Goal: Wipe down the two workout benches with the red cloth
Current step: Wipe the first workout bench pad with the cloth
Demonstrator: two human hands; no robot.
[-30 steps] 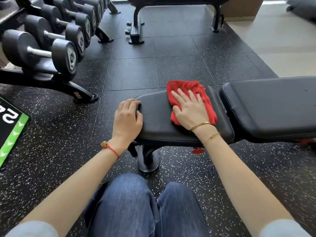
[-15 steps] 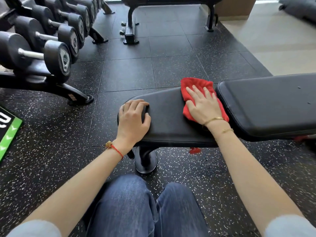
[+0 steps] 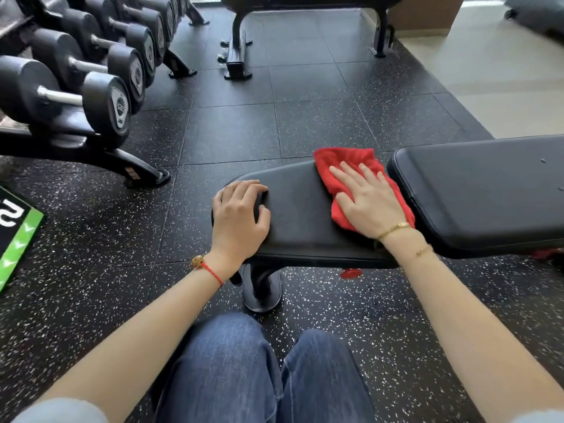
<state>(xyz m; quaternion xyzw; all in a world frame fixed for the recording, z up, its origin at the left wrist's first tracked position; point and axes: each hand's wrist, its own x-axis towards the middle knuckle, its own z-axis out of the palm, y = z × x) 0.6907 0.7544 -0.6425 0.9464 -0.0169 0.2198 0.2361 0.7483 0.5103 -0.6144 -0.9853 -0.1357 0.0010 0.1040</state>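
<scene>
Right hand (image 3: 370,201) lies flat, fingers straight and spread, pressing the crumpled red terry cloth (image 3: 348,166) onto the black padded vinyl seat pad (image 3: 300,215) of the near workout bench, at the pad's right end just beside the gap to the longer black back pad (image 3: 482,190); left hand (image 3: 239,216) rests on the seat's rounded left end, fingers curled over the edge, steadying it. Judgement: seat wipe in progress, back pad and the second black bench (image 3: 305,1) at the far side not yet done. To do it well: keep palm pressure even, overlap strokes along the seat, run cloth into the seam between pads and over the edges, refold to a clean face before the back pad. Writing: black rubber dumbbells on the rack (image 3: 103,102) at left carry end-cap logos, too blurred to read; black-and-green floor marking (image 3: 18,236) shows a partial white character, possibly "2", cut off
</scene>
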